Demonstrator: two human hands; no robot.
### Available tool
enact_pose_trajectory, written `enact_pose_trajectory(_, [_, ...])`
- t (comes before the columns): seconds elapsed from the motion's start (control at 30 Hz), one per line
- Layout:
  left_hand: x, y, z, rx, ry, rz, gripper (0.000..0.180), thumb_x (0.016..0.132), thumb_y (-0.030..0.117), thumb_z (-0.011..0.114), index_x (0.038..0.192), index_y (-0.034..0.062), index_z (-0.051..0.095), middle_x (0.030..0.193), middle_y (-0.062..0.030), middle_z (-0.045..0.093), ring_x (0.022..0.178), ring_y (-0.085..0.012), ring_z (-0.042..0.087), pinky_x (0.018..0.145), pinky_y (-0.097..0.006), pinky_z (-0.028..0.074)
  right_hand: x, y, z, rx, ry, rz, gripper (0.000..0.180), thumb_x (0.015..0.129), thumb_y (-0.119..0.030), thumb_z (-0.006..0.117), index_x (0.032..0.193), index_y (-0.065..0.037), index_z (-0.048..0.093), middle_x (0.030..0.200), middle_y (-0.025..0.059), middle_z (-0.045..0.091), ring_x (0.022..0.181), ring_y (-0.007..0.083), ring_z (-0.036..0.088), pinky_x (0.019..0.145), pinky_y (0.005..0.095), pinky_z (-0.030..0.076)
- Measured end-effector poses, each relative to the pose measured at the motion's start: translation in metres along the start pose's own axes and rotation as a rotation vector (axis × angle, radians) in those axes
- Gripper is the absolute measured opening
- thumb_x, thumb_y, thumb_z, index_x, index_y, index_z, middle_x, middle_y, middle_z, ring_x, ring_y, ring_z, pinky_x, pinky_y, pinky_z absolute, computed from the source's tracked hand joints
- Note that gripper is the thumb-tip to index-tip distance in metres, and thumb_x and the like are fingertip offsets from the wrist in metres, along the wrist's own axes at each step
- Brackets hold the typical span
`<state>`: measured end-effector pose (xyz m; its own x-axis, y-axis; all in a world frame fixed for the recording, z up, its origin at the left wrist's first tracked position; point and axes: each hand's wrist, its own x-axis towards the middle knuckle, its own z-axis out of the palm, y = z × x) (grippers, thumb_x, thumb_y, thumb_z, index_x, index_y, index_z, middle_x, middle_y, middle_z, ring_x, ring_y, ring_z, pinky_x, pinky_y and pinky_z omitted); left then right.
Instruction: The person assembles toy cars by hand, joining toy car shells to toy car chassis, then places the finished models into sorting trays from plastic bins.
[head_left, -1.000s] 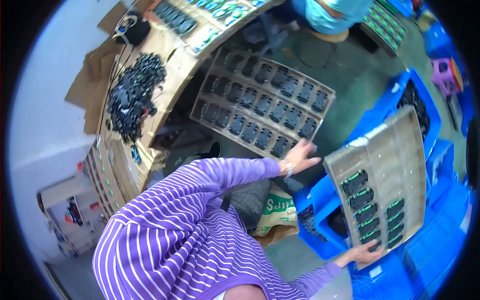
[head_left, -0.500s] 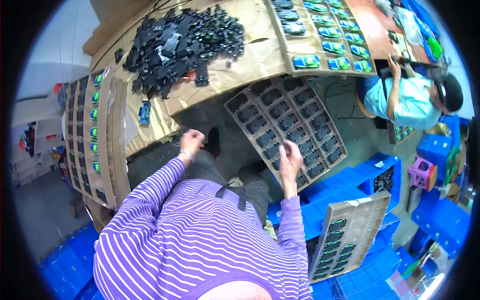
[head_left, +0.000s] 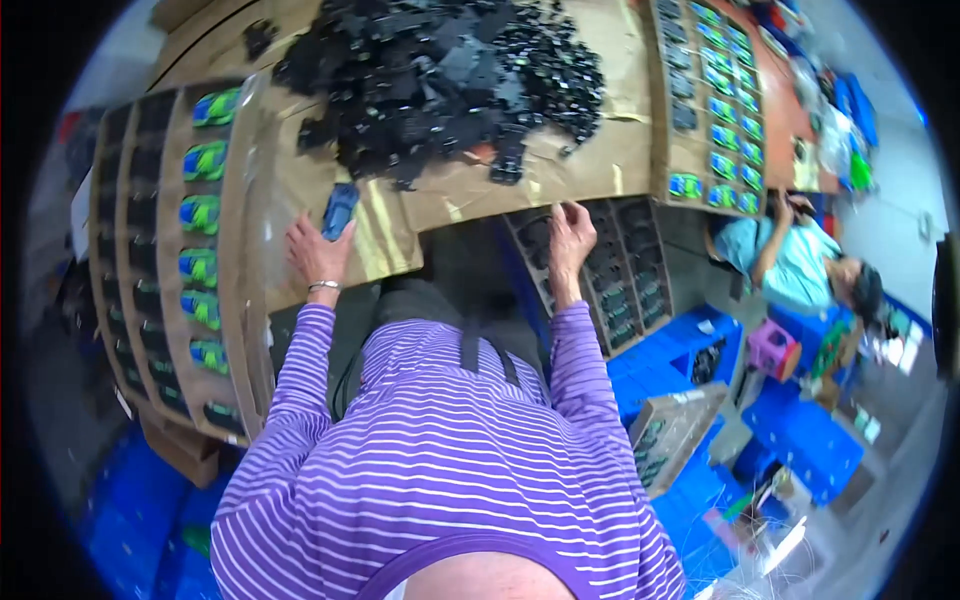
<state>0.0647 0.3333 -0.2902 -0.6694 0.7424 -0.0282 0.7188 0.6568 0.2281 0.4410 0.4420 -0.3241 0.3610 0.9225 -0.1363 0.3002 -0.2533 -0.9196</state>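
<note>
Both hands have come forward since the earlier frame. Left hand (head_left: 318,252) lies open on the cardboard (head_left: 300,190), fingertips touching a blue part (head_left: 340,210). Right hand (head_left: 570,235) grips the edge of a tray (head_left: 600,270) of black parts, probably to steady it below the table edge. Black pile (head_left: 440,80) lies ahead.

We see a table (head_left: 600,170) covered with brown cardboard. A heap of black parts (head_left: 440,70) lies far on it, a tray (head_left: 170,250) of blue-green pieces at left, another tray (head_left: 715,110) at right.
</note>
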Motion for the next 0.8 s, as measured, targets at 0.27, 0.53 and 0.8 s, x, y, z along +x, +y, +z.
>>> enact_pose_trajectory(0.27, [0.036, -0.016, 0.040, -0.099, -0.156, 0.158, 0.065, 0.067, 0.036, 0.083, 0.115, 0.0022, 0.053, 0.111, -0.0237, 0.057, 0.108, -0.0425, 0.055, 0.094, -0.050, 0.045, 0.087, -0.033, 0.049, -0.558, 0.214, 0.002, 0.049, 0.079, -0.044, 0.076, 0.097, 0.002, 0.073, 0.087, 0.0211, 0.072, 0.082, 0.0330, 0.070, 0.077, 0.0416, 0.054])
enact_pose_trajectory(0.53, [0.007, -0.011, 0.004, -0.537, -0.314, -0.106, 0.064, 0.060, 0.025, 0.082, 0.111, -0.0021, 0.054, 0.093, -0.0191, 0.064, 0.081, -0.0329, 0.063, 0.075, -0.041, 0.052, 0.123, 0.007, 0.038, -0.331, 0.164, -0.072, 0.035, 0.077, -0.031, 0.076, 0.091, 0.001, 0.073, 0.087, 0.0222, 0.072, 0.078, 0.0306, 0.070, 0.077, 0.0432, 0.055])
enact_pose_trajectory(0.8, [-0.039, 0.094, -0.031, -0.792, -0.614, -0.019, 0.062, 0.061, 0.014, 0.078, 0.117, 0.0012, 0.056, 0.088, -0.0037, 0.059, 0.070, -0.0135, 0.057, 0.061, -0.027, 0.050, 0.075, -0.063, -0.059, 0.441, 0.058, -0.127, 0.017, 0.094, -0.006, 0.064, 0.111, -0.002, 0.063, 0.090, 0.0024, 0.063, 0.075, 0.0101, 0.063, 0.063, 0.0264, 0.058])
